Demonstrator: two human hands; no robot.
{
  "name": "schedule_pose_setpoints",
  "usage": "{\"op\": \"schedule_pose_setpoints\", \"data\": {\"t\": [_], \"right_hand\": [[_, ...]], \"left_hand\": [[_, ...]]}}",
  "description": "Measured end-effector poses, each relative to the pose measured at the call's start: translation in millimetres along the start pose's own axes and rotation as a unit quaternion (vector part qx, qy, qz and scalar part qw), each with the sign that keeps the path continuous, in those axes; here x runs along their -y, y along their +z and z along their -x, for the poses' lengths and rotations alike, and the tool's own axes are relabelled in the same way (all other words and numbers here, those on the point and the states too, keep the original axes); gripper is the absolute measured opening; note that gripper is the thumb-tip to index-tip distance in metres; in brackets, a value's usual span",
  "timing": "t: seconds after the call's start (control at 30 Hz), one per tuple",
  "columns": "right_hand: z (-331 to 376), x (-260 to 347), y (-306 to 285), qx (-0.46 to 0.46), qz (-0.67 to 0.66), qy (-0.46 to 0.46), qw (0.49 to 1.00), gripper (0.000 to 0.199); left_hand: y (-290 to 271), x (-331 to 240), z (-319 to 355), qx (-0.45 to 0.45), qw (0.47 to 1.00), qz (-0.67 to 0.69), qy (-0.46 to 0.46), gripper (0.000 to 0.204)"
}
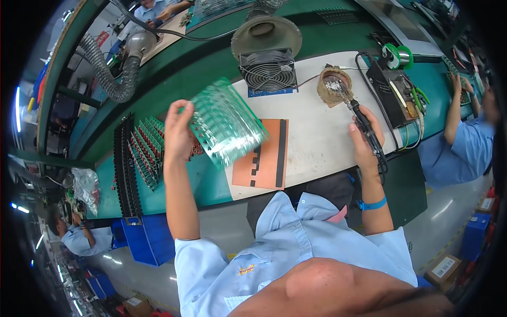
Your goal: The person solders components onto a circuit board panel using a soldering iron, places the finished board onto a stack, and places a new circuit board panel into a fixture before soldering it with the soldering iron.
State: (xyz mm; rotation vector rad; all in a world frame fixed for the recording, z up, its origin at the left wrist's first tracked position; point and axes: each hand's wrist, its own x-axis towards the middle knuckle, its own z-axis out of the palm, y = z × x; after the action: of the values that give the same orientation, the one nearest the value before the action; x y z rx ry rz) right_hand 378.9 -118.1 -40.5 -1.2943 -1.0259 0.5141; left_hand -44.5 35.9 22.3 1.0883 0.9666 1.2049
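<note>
My left hand grips a green circuit board by its left edge. The board is raised and tilted, and motion smears its surface. Beneath its right part lies an orange-brown plate with black strips. In my right hand is a soldering iron, fingers wrapped around its dark handle. Its tip end reaches a round, brownish tip-cleaning pot with silvery bits inside; whether it touches them I cannot tell.
A black fan stands before a wide extraction funnel. Several boards lean in a black rack at left. A soldering station and green-flanged solder spools stand at right. Co-workers sit at both sides; a blue bin is below the bench.
</note>
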Motion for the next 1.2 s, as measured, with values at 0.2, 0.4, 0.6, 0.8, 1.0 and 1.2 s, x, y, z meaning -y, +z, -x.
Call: {"op": "schedule_pose_setpoints", "data": {"t": [0.2,0.4,0.6,0.8,1.0,1.2], "right_hand": [[-0.6,-1.7,1.7,-0.007,-0.029,0.000,1.000,0.049],[-1.2,2.3,0.2,-0.009,-0.027,0.015,0.999,0.046],[-3.1,0.9,-1.1,-0.018,-0.011,-0.016,1.000,0.048],[-1.2,-9.7,-1.0,-0.030,-0.028,-0.016,0.999,0.048],[-0.6,-24.5,-6.0,-0.075,-0.084,-0.013,0.994,0.043],[-16.9,-12.2,6.4,-0.020,-0.323,0.081,0.943,0.047]], "left_hand": [[-62.0,-15.8,-46.1,-0.158,0.982,-0.088,0.051,0.036],[-73.9,22.4,-153.1,-0.197,0.974,0.075,0.086,0.064],[-22.0,28.4,-118.9,-0.206,0.962,-0.162,0.075,0.067],[41.4,28.0,-22.8,-0.092,0.968,-0.211,0.099,0.047],[55.7,38.8,54.6,0.009,0.972,-0.212,0.104,0.033],[41.9,48.9,116.3,-0.048,0.953,-0.261,0.144,0.031]]}}
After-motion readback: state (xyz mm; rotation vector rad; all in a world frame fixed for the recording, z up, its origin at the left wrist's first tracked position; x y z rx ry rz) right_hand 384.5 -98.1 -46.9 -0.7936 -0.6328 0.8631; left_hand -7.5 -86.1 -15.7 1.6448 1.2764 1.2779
